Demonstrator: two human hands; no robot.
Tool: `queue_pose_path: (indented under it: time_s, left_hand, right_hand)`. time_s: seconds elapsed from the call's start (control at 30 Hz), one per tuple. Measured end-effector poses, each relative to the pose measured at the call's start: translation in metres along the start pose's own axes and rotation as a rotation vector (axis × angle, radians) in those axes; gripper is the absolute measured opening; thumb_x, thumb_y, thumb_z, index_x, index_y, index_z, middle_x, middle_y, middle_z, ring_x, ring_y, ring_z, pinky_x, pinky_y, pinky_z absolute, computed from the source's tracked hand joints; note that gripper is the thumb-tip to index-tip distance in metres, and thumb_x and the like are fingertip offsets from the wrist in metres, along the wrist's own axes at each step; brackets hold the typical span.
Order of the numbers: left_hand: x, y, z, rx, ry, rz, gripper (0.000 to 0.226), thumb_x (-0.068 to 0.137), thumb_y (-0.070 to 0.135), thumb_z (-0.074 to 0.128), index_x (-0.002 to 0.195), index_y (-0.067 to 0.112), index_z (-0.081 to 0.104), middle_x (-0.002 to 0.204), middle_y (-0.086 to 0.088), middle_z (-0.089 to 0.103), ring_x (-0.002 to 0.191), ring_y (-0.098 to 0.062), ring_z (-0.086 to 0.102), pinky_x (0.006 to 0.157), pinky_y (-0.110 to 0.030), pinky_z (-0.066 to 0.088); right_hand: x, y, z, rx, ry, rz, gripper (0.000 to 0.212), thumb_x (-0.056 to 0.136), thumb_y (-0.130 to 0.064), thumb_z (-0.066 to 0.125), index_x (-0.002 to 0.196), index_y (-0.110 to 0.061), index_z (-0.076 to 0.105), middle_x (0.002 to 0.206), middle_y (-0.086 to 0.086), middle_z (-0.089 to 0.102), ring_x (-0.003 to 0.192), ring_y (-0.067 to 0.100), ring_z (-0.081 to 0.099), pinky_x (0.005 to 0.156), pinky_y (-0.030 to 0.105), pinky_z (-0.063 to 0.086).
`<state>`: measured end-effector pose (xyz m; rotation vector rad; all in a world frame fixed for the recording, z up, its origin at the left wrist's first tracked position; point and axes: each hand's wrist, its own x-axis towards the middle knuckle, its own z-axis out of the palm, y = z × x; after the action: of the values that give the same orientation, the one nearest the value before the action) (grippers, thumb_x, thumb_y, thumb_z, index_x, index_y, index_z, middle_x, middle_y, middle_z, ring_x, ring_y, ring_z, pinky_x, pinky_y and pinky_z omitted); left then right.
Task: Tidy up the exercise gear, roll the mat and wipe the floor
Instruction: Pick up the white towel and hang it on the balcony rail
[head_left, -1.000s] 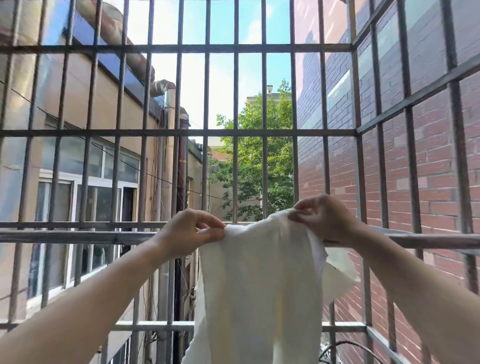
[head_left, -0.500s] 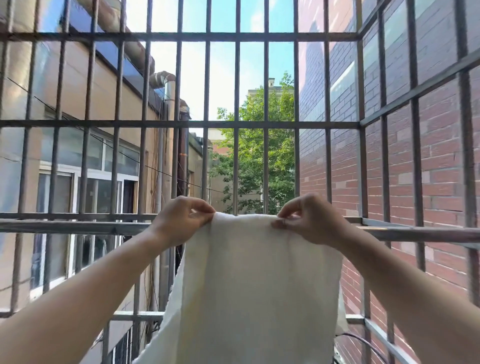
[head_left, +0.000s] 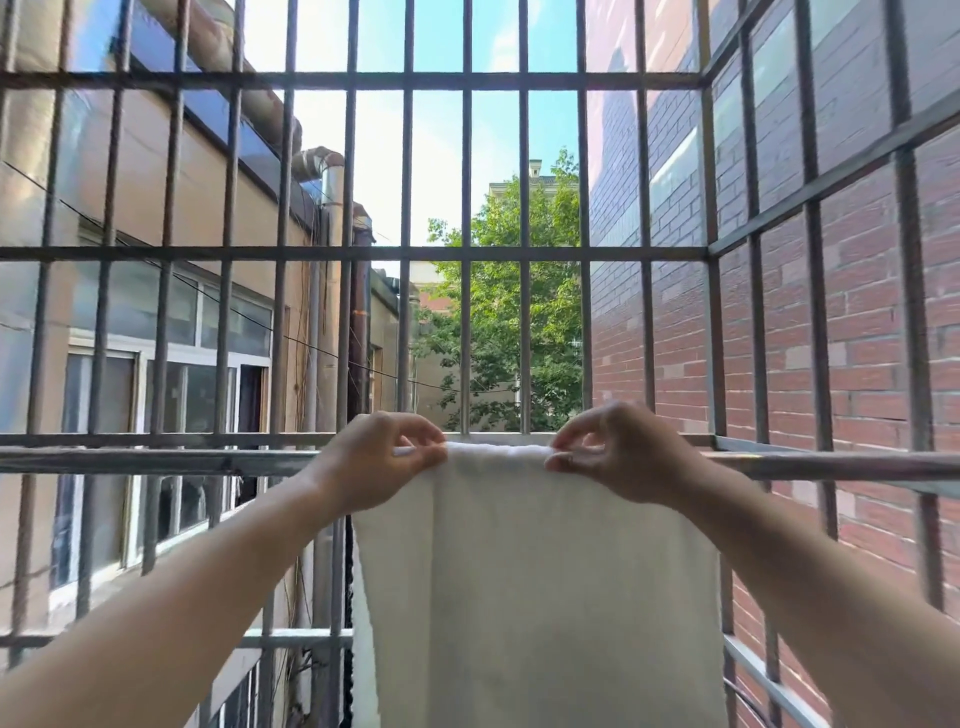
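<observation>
A white cloth (head_left: 535, 582) hangs flat and spread out in front of me, its top edge lying along a grey horizontal metal rail (head_left: 156, 460) of the window cage. My left hand (head_left: 382, 460) pinches the cloth's top left corner with thumb and fingertips. The top right corner is pinched the same way by my right hand (head_left: 615, 454). Both forearms reach out from the bottom corners. The cloth's lower end runs out of view at the bottom.
A cage of vertical and horizontal metal bars (head_left: 467, 254) encloses the space ahead and to the right. Beyond it stand a beige building with windows (head_left: 171, 389) on the left, a red brick wall (head_left: 862, 338) on the right and a green tree (head_left: 498, 322).
The bunched cloth has been pulled out flat and its top edge now lies on the rail. My two hands have moved apart to its upper corners.
</observation>
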<state>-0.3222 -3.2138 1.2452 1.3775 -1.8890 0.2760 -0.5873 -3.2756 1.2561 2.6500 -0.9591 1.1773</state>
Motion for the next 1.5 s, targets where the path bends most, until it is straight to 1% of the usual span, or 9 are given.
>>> queue_pose_path:
  time_s: [0.1,0.2,0.33,0.43,0.7,0.83,1.13,1.37,1.5]
  left_hand:
    - [-0.004,-0.011,-0.002,-0.020,-0.033,-0.042,0.034,0.078,0.053,0.062,0.100,0.028,0.068,0.093,0.013,0.066,0.090,-0.006,0.063,0.081,-0.025,0.051]
    - [-0.012,-0.022,-0.005,-0.051,-0.035,-0.009,0.057,0.060,0.083,0.050,0.095,0.041,0.065,0.097,0.014,0.068,0.087,0.003,0.063,0.079,-0.019,0.051]
    - [-0.010,-0.019,-0.009,-0.013,-0.061,-0.010,0.022,0.072,0.051,0.064,0.093,0.044,0.061,0.103,0.008,0.067,0.096,-0.007,0.062,0.088,-0.028,0.050]
    - [-0.008,-0.009,-0.006,0.034,-0.062,0.031,0.020,0.080,0.039,0.068,0.100,0.038,0.065,0.103,0.008,0.067,0.098,-0.009,0.061,0.088,-0.032,0.050]
    - [-0.004,0.012,0.030,0.417,-0.028,0.126,0.045,0.089,0.059,0.037,0.122,0.030,0.048,0.116,0.007,0.060,0.102,-0.018,0.057,0.086,-0.036,0.042]
    - [-0.010,0.003,0.036,0.500,0.046,0.156,0.063,0.078,0.066,0.015,0.122,0.032,0.045,0.110,0.011,0.059,0.100,-0.016,0.056,0.087,-0.036,0.039]
    - [-0.017,0.003,0.039,0.513,0.060,0.166,0.068,0.078,0.066,0.012,0.129,0.031,0.040,0.115,0.007,0.054,0.105,-0.018,0.051,0.089,-0.036,0.032]
    - [-0.047,0.000,0.048,0.457,0.144,0.232,0.069,0.083,0.062,0.030,0.143,0.030,0.020,0.139,0.001,0.038,0.129,-0.016,0.026,0.112,-0.040,0.013]
    - [-0.058,0.005,0.047,0.445,0.097,0.178,0.075,0.081,0.066,0.021,0.147,0.031,0.008,0.155,0.002,0.018,0.143,-0.015,0.007,0.115,-0.037,-0.004]
  right_hand:
    - [-0.009,0.007,-0.003,-0.004,0.067,-0.011,0.020,0.073,-0.035,0.077,0.088,-0.022,0.075,0.073,-0.023,0.059,0.067,-0.009,0.056,0.059,-0.001,0.035]
    - [-0.020,0.017,-0.010,-0.015,0.093,-0.004,0.022,0.070,-0.032,0.080,0.088,-0.021,0.076,0.073,-0.016,0.063,0.060,-0.017,0.054,0.060,-0.002,0.034]
    - [-0.024,0.020,-0.014,-0.046,0.081,-0.007,0.025,0.070,-0.033,0.080,0.090,-0.021,0.075,0.079,-0.010,0.067,0.069,-0.004,0.059,0.067,0.014,0.042]
    - [-0.022,0.012,-0.011,-0.132,0.052,-0.049,0.036,0.070,-0.044,0.077,0.099,-0.024,0.070,0.092,-0.008,0.067,0.083,0.008,0.061,0.074,0.022,0.046]
    - [-0.022,0.006,0.008,-0.387,-0.025,-0.022,0.036,0.085,-0.056,0.051,0.104,-0.026,0.056,0.102,0.000,0.065,0.093,0.024,0.061,0.066,0.033,0.039]
    - [-0.034,0.008,0.006,-0.458,0.025,-0.057,0.039,0.090,-0.055,0.045,0.118,-0.029,0.052,0.114,-0.005,0.062,0.099,0.022,0.059,0.072,0.033,0.039]
    - [-0.042,0.022,0.003,-0.441,0.051,-0.021,0.041,0.085,-0.057,0.050,0.114,-0.029,0.056,0.108,-0.004,0.066,0.093,0.025,0.062,0.078,0.037,0.049]
    - [-0.055,0.017,0.000,-0.523,0.091,0.055,0.066,0.076,-0.072,0.025,0.120,-0.031,0.053,0.113,-0.004,0.063,0.105,0.026,0.056,0.092,0.041,0.032]
    - [-0.069,0.011,-0.002,-0.482,0.070,0.071,0.072,0.078,-0.071,0.031,0.133,-0.027,0.046,0.125,0.000,0.056,0.117,0.029,0.048,0.099,0.044,0.029]
